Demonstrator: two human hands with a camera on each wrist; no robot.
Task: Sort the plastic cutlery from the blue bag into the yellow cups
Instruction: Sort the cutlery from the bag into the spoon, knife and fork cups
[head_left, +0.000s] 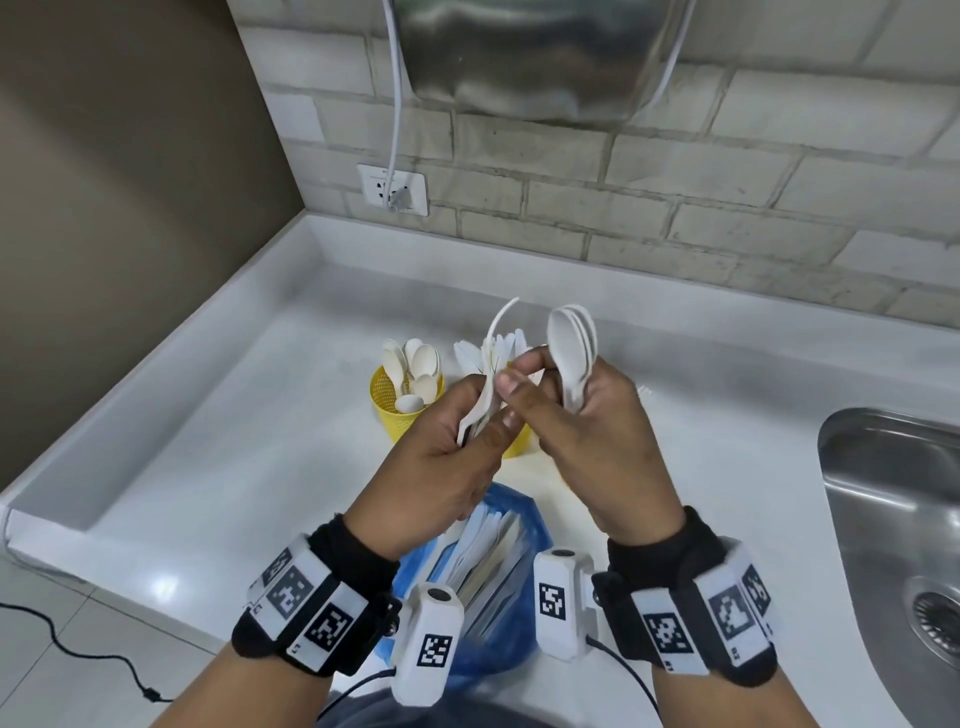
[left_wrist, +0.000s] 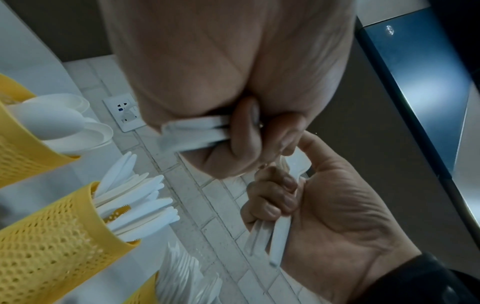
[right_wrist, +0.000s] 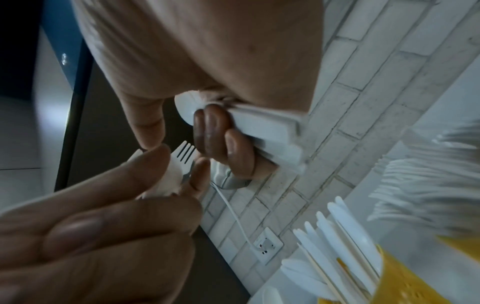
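Both hands up over the bench, meeting in mid-air just above the cups.

Right hand: grip closed round a stack of white plastic spoons, bowls nested and pointing up past the fingers, handles sticking out under the palm on the right wrist view. Its thumb and forefinger reach left, touching the left hand's bundle.

Left hand: grip closed on white forks. I see tines on the right wrist view, and two or three handles poke out below the curled fingers on the left wrist view. Exact count I cannot tell. One piece curves up above the left grip.

Below and beyond the grips: yellow mesh cup of spoons, beyond-left of the left grip. Second yellow cup sits directly under the hands, mostly hidden on the head view; the left wrist view shows it packed with white knives. A third yellow cup with forks shows only at the edge of the left wrist view.

Blue bag lies on the bench under the wrists, nearer me than the grips, with white cutlery inside.

Steel sink well right of the right grip. Wall socket far behind.
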